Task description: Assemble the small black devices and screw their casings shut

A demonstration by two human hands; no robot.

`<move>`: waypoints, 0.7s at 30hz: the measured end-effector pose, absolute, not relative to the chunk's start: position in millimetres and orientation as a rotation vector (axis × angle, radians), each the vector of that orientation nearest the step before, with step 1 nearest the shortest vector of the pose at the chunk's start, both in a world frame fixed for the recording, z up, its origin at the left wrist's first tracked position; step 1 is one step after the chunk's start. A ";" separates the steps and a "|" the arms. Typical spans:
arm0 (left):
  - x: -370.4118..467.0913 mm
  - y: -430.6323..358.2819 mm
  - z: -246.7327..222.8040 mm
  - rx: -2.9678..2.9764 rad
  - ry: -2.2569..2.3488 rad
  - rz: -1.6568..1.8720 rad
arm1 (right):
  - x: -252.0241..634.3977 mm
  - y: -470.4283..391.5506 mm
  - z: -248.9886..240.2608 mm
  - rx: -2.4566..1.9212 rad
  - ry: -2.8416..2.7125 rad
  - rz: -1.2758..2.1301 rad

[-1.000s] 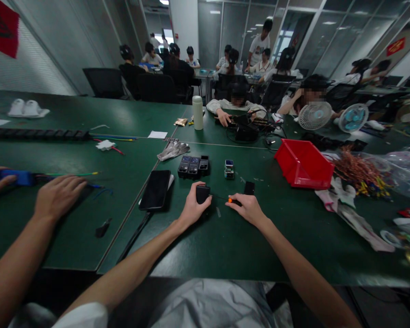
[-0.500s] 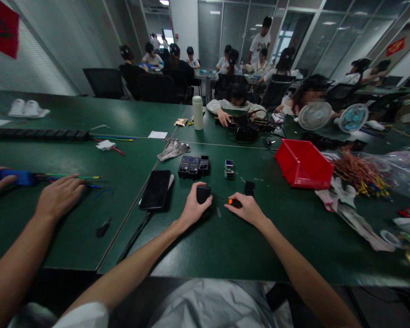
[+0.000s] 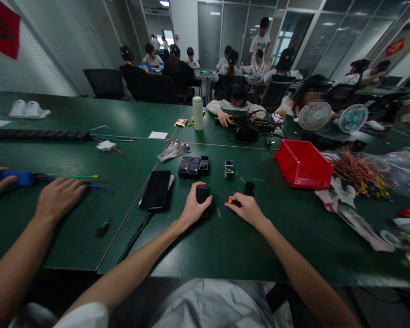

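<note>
My left hand [image 3: 190,208] is wrapped around a small black box [image 3: 202,194], its flat face turned up. In my right hand [image 3: 248,210] is a screwdriver [image 3: 230,201] with an orange and black handle, pinched between thumb and fingers. Its thin shaft points left at the box's side; whether the tip touches cannot be made out. Just beyond my right hand lies a flat black piece [image 3: 249,188]. Farther off are several black modules [image 3: 193,166] in a group and small electronic parts [image 3: 229,169] beside them.
A phone [image 3: 156,190] lies left of my left hand, near a glove [image 3: 174,151]. A red bin [image 3: 304,164], copper wires [image 3: 351,171] and gloves [image 3: 340,193] are on the right. A bottle [image 3: 197,114] stands behind. At left, a co-worker's hands [image 3: 59,198] handle a blue device [image 3: 17,178].
Hardly anything differs. My right hand and the screwdriver have stayed nearly in place, as has the box in my left hand. The co-worker's hand at left has shifted slightly.
</note>
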State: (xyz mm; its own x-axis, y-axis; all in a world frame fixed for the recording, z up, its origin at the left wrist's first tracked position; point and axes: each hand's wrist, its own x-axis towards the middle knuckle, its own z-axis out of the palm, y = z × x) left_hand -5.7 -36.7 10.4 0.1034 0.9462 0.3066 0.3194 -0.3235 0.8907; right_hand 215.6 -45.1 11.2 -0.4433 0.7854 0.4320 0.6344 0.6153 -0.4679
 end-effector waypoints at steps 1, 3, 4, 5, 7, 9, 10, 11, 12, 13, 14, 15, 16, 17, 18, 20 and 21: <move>-5.8 -36.8 10.8 1.734 1.247 1.225 | 215.6 -45.1 11.5 -1.106 -2.216 0.316; -5.9 -37.0 11.4 1.732 1.256 1.221 | 215.3 -45.3 12.0 -1.101 -2.222 0.315; -5.8 -37.0 11.6 1.732 1.260 1.221 | 215.2 -45.4 12.1 -1.101 -2.222 0.312; -5.8 -37.1 11.7 1.733 1.262 1.220 | 215.1 -45.4 12.3 -1.100 -2.220 0.310; -5.5 -37.1 11.6 1.734 1.263 1.218 | 215.0 -45.4 12.4 -1.098 -2.219 0.313; -5.3 -36.9 11.3 1.730 1.268 1.216 | 215.1 -45.2 12.5 -1.100 -2.224 0.316; -5.1 -36.8 11.0 1.727 1.269 1.214 | 215.2 -45.1 12.5 -1.105 -2.229 0.317; -5.1 -36.7 10.8 1.724 1.269 1.213 | 215.3 -45.0 12.5 -1.111 -2.233 0.315; -5.0 -36.7 10.6 1.723 1.268 1.214 | 215.3 -45.0 12.5 -1.117 -2.237 0.312; -5.0 -36.7 10.4 1.724 1.265 1.215 | 215.4 -44.9 12.5 -1.123 -2.239 0.309; -5.0 -36.7 10.3 1.725 1.261 1.217 | 215.5 -45.0 12.7 -1.127 -2.238 0.309; -4.9 -36.7 10.3 1.725 1.259 1.219 | 215.5 -45.1 12.9 -1.129 -2.238 0.313; -4.9 -36.8 10.4 1.725 1.260 1.221 | 215.5 -45.2 13.2 -1.128 -2.235 0.319; -4.9 -36.9 10.5 1.724 1.262 1.222 | 215.5 -45.4 13.6 -1.127 -2.233 0.328; -4.9 -37.0 10.7 1.724 1.266 1.220 | 215.5 -45.6 14.2 -1.123 -2.230 0.341; -5.0 -37.2 11.0 1.724 1.270 1.216 | 215.5 -46.0 15.4 -1.117 -2.224 0.365; -5.1 -37.2 11.1 1.723 1.270 1.213 | 215.5 -46.2 16.0 -1.117 -2.222 0.376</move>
State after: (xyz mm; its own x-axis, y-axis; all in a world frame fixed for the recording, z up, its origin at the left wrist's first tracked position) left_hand -5.1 -37.2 11.1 0.0947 0.9528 0.2886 0.3319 -0.3035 0.8932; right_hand 215.5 -46.2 16.0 -0.4533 0.7979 0.3973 0.6228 0.6024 -0.4992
